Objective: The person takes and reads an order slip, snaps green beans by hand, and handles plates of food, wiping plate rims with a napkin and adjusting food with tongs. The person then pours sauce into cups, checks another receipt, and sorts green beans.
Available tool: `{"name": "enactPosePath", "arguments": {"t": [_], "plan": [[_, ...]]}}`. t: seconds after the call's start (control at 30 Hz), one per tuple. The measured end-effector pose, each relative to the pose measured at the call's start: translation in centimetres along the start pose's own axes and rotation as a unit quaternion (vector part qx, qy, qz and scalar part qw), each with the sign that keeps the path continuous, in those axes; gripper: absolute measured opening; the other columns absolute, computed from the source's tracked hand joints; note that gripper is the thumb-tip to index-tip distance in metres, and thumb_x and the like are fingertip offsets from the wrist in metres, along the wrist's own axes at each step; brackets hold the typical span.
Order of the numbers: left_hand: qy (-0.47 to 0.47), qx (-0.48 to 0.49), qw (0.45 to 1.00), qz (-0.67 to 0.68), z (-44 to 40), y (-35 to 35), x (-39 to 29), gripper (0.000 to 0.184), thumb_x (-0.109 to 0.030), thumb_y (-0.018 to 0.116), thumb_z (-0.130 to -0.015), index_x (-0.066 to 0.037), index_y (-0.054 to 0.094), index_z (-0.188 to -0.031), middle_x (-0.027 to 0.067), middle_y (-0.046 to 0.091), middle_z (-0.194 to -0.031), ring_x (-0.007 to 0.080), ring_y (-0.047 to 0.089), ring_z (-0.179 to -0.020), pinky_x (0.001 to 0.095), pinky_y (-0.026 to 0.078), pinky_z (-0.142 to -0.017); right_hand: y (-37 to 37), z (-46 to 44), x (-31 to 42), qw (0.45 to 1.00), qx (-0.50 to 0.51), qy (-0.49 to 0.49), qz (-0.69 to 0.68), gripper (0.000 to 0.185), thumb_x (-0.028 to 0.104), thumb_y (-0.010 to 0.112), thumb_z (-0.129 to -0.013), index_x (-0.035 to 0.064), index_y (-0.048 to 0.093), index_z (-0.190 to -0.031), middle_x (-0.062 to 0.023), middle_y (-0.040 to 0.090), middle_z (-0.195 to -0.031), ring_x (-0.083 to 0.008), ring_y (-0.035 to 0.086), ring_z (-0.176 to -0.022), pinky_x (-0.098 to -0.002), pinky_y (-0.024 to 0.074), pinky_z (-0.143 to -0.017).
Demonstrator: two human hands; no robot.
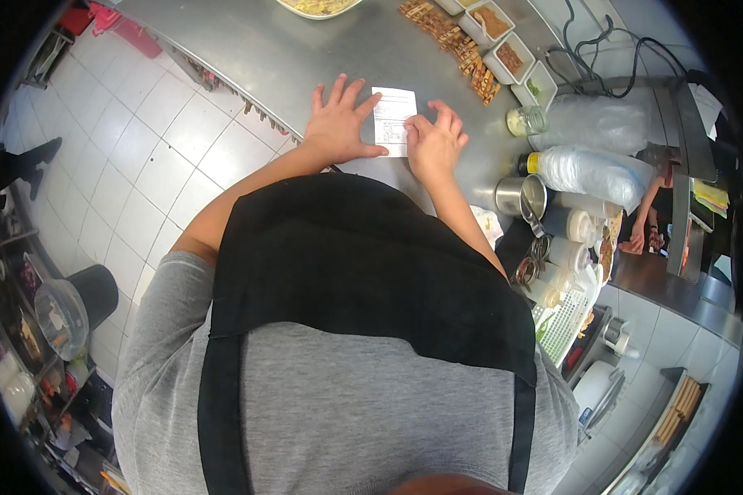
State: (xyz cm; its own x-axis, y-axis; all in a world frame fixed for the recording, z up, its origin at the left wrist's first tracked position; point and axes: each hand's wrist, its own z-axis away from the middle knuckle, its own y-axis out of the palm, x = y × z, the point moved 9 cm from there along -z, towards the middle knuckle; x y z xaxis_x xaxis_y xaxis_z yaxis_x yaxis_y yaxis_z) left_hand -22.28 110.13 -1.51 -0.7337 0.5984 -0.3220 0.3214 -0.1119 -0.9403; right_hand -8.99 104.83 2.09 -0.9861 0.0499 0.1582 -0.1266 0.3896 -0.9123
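A white printed paper slip (pixel 395 103) lies on the steel counter in front of me, with lines of dark print too small to read. My left hand (pixel 337 125) rests at its left side, fingers spread, thumb and fingertip by the paper's edge. At the right edge my right hand (pixel 436 144) has its fingers curled, and the thumb side presses on the slip. Whether the paper is pinched there is hard to see.
Strips of browned food (pixel 454 49) lie beside white ingredient tubs (pixel 510 59). A glass jar (pixel 527 121), a plastic bottle (pixel 586 169) and a metal cup (pixel 520 196) stand on the right. A food bowl (pixel 318 10) is at the far edge. Another person's hand (pixel 634 239) shows at right.
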Motion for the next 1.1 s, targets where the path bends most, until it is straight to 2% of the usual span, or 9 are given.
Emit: {"name": "enactPosePath", "arguments": {"t": [0.2, 0.5, 0.53, 0.6, 0.7, 0.73, 0.83, 0.97, 1.1], "plan": [[0.002, -0.007, 1.000, -0.005, 0.1, 0.1, 0.1, 0.092, -0.062, 0.069, -0.062, -0.022, 0.038, -0.139, 0.0120, 0.026, -0.146, 0.0332, 0.013, -0.138, 0.0592, 0.011, -0.106, 0.8, 0.8, 4.0, 0.996, 0.015, -0.063, -0.059, 0.010, 0.019, 0.065, -0.072, 0.0197, 0.069, -0.082, -0.0052, 0.047, -0.120, -0.0295, 0.038, -0.117, -0.0475, 0.0285, -0.090], [0.002, -0.007, 1.000, -0.003, 0.2, 0.0, 0.0, 0.092, -0.062, 0.069, -0.063, -0.022, 0.037, -0.139, 0.0120, 0.027, -0.145, 0.0331, 0.013, -0.138, 0.0590, 0.011, -0.106, 0.8, 0.6, -0.9, 0.998, 0.030, 0.049, -0.039, 0.009, 0.016, 0.063, -0.074, 0.0200, 0.070, -0.079, -0.0060, 0.051, -0.111, -0.0264, 0.043, -0.111, -0.0446, 0.0328, -0.087], [0.001, -0.003, 1.000, -0.004, 0.2, 0.0, -0.1, 0.092, -0.062, 0.069, -0.063, -0.022, 0.037, -0.139, 0.0120, 0.026, -0.145, 0.0330, 0.013, -0.139, 0.0589, 0.011, -0.106, 1.5, 0.7, -2.1, 0.992, 0.023, 0.047, -0.110, 0.011, 0.013, 0.061, -0.077, 0.0180, 0.068, -0.082, -0.0065, 0.053, -0.108, -0.0250, 0.046, -0.107, -0.0418, 0.0354, -0.085], [-0.002, 0.004, 1.000, -0.006, 0.2, 0.0, -0.2, 0.092, -0.062, 0.068, -0.063, -0.022, 0.037, -0.139, 0.0119, 0.026, -0.145, 0.0328, 0.012, -0.139, 0.0587, 0.011, -0.106, 3.3, 0.5, -5.1, 0.967, 0.010, 0.043, -0.252, 0.014, 0.007, 0.055, -0.081, 0.0140, 0.066, -0.088, -0.0077, 0.057, -0.101, -0.0221, 0.052, -0.097, -0.0361, 0.0405, -0.080], [0.000, 0.000, 1.000, -0.007, 0.1, 0.1, -0.3, 0.091, -0.061, 0.068, -0.064, -0.021, 0.036, -0.140, 0.0119, 0.026, -0.145, 0.0325, 0.012, -0.139, 0.0582, 0.010, -0.107, 5.6, 1.7, -10.7, 0.801, 0.037, 0.290, -0.522, 0.017, -0.001, 0.044, -0.086, 0.0074, 0.055, -0.096, -0.0097, 0.061, -0.090, -0.0189, 0.060, -0.079, -0.0287, 0.0459, -0.070], [-0.001, 0.002, 1.000, -0.008, 0.1, 0.1, -0.3, 0.091, -0.061, 0.068, -0.064, -0.022, 0.036, -0.140, 0.0119, 0.026, -0.145, 0.0324, 0.012, -0.139, 0.0581, 0.010, -0.107, 5.2, 1.6, -11.4, 0.790, 0.018, 0.293, -0.538, 0.016, -0.004, 0.038, -0.088, 0.0051, 0.046, -0.099, -0.0107, 0.063, -0.086, -0.0166, 0.062, -0.069, -0.0256, 0.0471, -0.065], [-0.004, 0.009, 1.000, -0.011, 0.1, -0.1, -0.1, 0.091, -0.061, 0.068, -0.064, -0.022, 0.036, -0.140, 0.0120, 0.026, -0.145, 0.0324, 0.012, -0.139, 0.0578, 0.010, -0.107, 5.5, 2.1, -12.3, 0.743, 0.028, 0.353, -0.568, 0.016, -0.003, 0.036, -0.088, 0.0057, 0.046, -0.097, -0.0122, 0.062, -0.086, -0.0190, 0.064, -0.070, -0.0274, 0.0480, -0.062], [-0.002, 0.006, 1.000, -0.008, 0.1, -0.2, 0.0, 0.091, -0.061, 0.068, -0.064, -0.021, 0.036, -0.140, 0.0122, 0.026, -0.145, 0.0324, 0.012, -0.139, 0.0576, 0.010, -0.107, 5.7, 1.8, -12.0, 0.774, 0.041, 0.337, -0.534, 0.011, 0.005, 0.044, -0.089, 0.0057, 0.046, -0.099, -0.0115, 0.062, -0.087, -0.0186, 0.063, -0.073, -0.0280, 0.0482, -0.061], [0.002, 0.003, 1.000, -0.005, 0.4, -0.3, 0.1, 0.092, -0.062, 0.069, -0.063, -0.021, 0.036, -0.139, 0.0125, 0.026, -0.145, 0.0326, 0.012, -0.139, 0.0576, 0.010, -0.107, 5.6, 1.3, -8.6, 0.856, 0.080, 0.272, -0.431, 0.032, 0.017, 0.061, -0.083, 0.0079, 0.048, -0.111, -0.0100, 0.062, -0.087, -0.0184, 0.063, -0.075, -0.0305, 0.0495, -0.065]]}}
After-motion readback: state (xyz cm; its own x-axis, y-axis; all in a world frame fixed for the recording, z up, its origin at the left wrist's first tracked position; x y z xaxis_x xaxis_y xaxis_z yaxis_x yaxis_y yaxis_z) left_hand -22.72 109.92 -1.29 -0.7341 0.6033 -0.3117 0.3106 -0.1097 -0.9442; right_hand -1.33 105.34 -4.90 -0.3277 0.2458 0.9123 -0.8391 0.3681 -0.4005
